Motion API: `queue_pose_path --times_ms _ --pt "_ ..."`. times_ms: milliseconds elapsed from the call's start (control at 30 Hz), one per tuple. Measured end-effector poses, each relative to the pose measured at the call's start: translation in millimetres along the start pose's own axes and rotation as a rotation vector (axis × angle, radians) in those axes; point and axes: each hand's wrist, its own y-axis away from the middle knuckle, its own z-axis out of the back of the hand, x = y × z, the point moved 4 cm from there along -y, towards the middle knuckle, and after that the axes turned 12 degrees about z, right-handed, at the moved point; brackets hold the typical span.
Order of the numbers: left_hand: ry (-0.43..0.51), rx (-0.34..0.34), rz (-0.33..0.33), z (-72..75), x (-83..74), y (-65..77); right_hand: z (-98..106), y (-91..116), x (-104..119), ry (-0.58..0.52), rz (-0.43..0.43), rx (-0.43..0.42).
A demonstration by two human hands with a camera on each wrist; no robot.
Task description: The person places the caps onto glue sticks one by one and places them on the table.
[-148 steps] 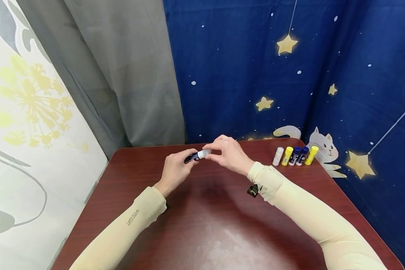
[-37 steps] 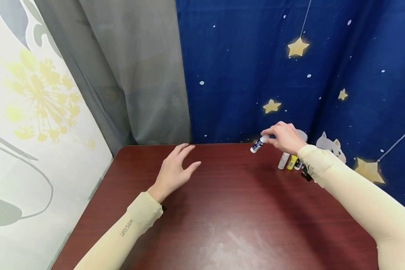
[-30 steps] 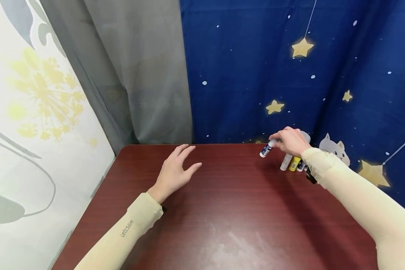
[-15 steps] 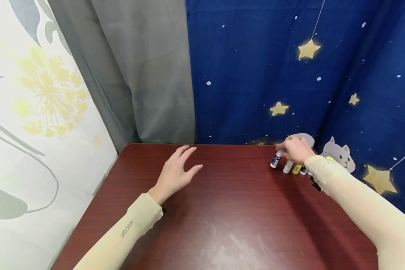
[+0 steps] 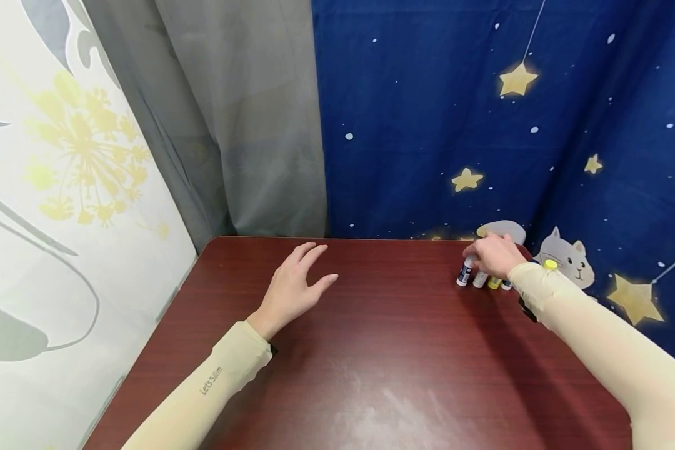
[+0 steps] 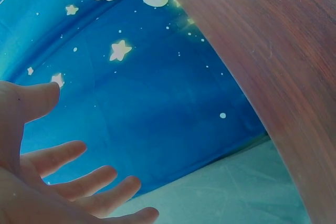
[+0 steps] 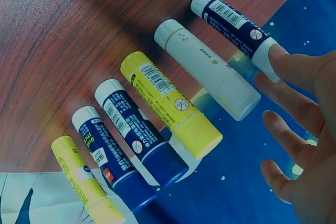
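Observation:
At the table's far right, my right hand (image 5: 494, 255) pinches the pale cap of a navy glue stick (image 7: 228, 17) between thumb and fingers. The stick stands upright at the left end of a row, its white base at the tabletop. Beside it in the right wrist view come a white glue stick (image 7: 207, 72), a yellow glue stick (image 7: 170, 103), two navy ones and another yellow glue stick (image 7: 86, 182). The head view shows most of that row hidden behind my hand and sleeve. My left hand (image 5: 292, 287) hovers over the table's left half, fingers spread, holding nothing.
The reddish-brown table (image 5: 371, 350) reaches back to a grey curtain (image 5: 264, 125) and a blue star-patterned curtain (image 5: 405, 125). A white patterned panel (image 5: 62, 250) stands along the left side. The row of sticks is near the table's far right edge.
Earlier both hands were on the navy glue stick at the middle. My right hand has since carried it rightward and lowered it beside the white stick. The left hand has let go.

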Motion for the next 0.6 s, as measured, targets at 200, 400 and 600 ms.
queue_pose_path --times_ms 200,400,600 --pt "0.002 0.005 0.0 -1.6 -1.7 -1.8 1.8 4.0 0.8 0.002 -0.008 -0.01" --pt "0.007 0.016 0.001 -1.5 -2.6 -2.4 1.4 7.5 4.3 -0.007 -0.005 -0.015" --pt "-0.002 0.012 0.004 1.7 1.2 -6.8 7.6 8.2 9.1 -0.016 -0.019 -0.029"
